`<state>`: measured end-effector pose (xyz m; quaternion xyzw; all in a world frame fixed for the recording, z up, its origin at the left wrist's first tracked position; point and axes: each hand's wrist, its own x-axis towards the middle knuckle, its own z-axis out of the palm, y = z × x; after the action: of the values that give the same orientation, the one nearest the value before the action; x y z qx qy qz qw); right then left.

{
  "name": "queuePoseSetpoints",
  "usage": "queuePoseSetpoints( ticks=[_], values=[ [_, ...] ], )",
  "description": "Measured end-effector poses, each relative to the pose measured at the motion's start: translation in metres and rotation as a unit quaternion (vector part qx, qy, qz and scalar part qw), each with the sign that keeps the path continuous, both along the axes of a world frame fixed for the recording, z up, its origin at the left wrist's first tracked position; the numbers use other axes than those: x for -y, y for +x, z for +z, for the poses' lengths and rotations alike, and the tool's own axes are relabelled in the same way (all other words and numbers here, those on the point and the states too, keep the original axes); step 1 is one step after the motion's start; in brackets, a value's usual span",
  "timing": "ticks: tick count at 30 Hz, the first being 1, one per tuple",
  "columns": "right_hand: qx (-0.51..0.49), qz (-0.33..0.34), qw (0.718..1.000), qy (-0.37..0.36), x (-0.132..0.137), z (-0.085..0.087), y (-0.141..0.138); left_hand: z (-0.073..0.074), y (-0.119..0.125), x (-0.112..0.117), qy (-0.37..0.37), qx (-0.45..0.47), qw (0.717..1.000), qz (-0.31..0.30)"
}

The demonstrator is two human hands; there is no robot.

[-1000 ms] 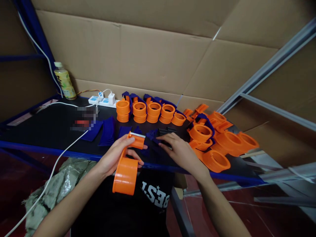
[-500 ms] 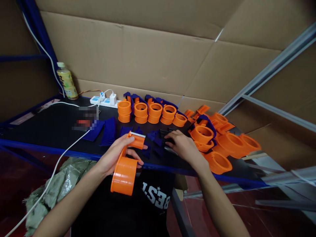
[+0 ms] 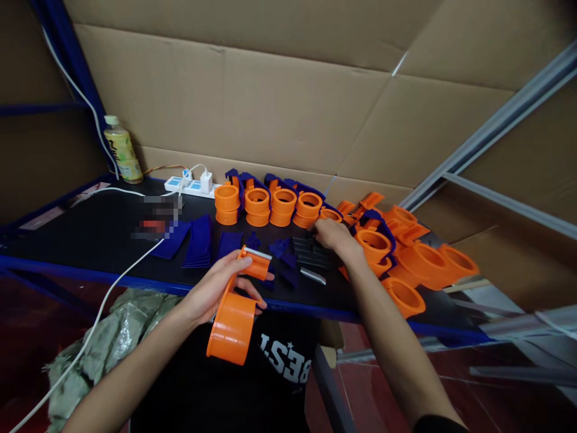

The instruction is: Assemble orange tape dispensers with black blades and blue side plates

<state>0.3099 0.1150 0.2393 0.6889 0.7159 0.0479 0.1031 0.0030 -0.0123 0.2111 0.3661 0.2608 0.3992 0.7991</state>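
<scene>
My left hand (image 3: 211,293) is holding an orange holder (image 3: 232,328) just in front of the desk's (image 3: 81,240) front edge, thumb and fingers closed around its neck, its ring hanging lowest. My right hand (image 3: 336,234) is hovering towards the back edge, by the black strips (image 3: 311,252), fingers bunched; whether they are pinching anything I cannot tell.

If my left grip is loosening, the holder is likely falling into my lap, since nothing is supporting it there. My thumb is lying close to the white toothed blade (image 3: 258,252), so a slip could be scratching me. My right forearm is passing right beside the orange pile (image 3: 419,264) at the desk's right end; a careless elbow could be tipping a ring over the front edge. The silver strip (image 3: 313,276), lying nearer that edge, could be getting swept off too.

Near the back left corner a capped bottle (image 3: 122,150) is standing upright, its yellow label hiding most of its contents. Below the front edge, crumpled sacking (image 3: 112,337) is bulging; what it is holding is hidden.
</scene>
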Motion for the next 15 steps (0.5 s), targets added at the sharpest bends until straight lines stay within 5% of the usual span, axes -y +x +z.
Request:
queuePoseSetpoints(
  ticks=[4,8,12,15],
  values=[
    [-0.045,0.023,0.998,0.046,-0.003,0.006,0.003,-0.002,0.0,-0.002,0.005,0.001,1.0,0.0],
    [-0.116,0.085,0.985,0.098,0.022,0.016,-0.007,-0.006,0.003,-0.005,0.015,-0.012,1.0,0.025],
    [-0.348,0.253,0.891,0.145,0.078,0.025,-0.045,-0.007,0.009,-0.003,0.028,-0.022,0.998,0.058],
    [-0.362,0.326,0.857,0.164,0.113,0.022,-0.077,-0.006,0.012,0.0,0.027,-0.007,0.997,0.07]
  ],
)
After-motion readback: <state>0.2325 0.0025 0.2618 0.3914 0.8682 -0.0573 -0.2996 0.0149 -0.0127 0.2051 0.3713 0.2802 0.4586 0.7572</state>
